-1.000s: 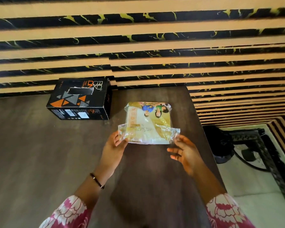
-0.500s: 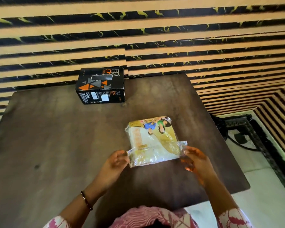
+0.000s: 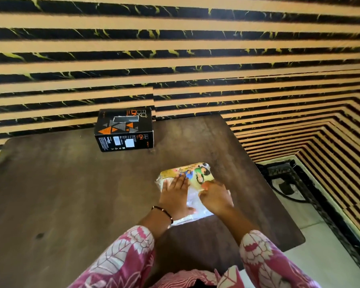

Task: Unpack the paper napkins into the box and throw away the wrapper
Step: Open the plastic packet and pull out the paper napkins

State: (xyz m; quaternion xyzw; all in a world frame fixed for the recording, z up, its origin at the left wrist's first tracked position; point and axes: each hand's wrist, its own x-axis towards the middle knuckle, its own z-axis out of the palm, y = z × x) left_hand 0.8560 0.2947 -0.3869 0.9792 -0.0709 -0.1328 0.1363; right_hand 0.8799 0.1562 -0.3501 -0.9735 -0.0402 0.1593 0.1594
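Lying flat on the dark brown wooden table [image 3: 71,194], toward its right side, is the clear plastic-wrapped pack of paper napkins [image 3: 192,179] with a yellow printed picture on its far end. In the head view, both hands rest on top of this pack. The left hand [image 3: 175,196] is pressed palm down on the pack's left part, fingers [image 3: 180,180] stretched out flat and close together, pointing toward the picture; a dark beaded bracelet [image 3: 163,213] circles its wrist. The right hand [image 3: 215,197] sits on the pack's right part with its fingers curled in over the wrapper; whether they pinch the film I cannot tell, since the knuckles hide the tips. A bright patch of loose clear wrapper [image 3: 193,215] shows between and below the two hands. Well apart from the pack, at the table's far edge against the striped tan-and-black wall [image 3: 195,59], stands the black rectangular cardboard box [image 3: 124,129] with orange and grey triangles and a slot in its top. Pink-and-white patterned sleeves [image 3: 121,256] cover both forearms.
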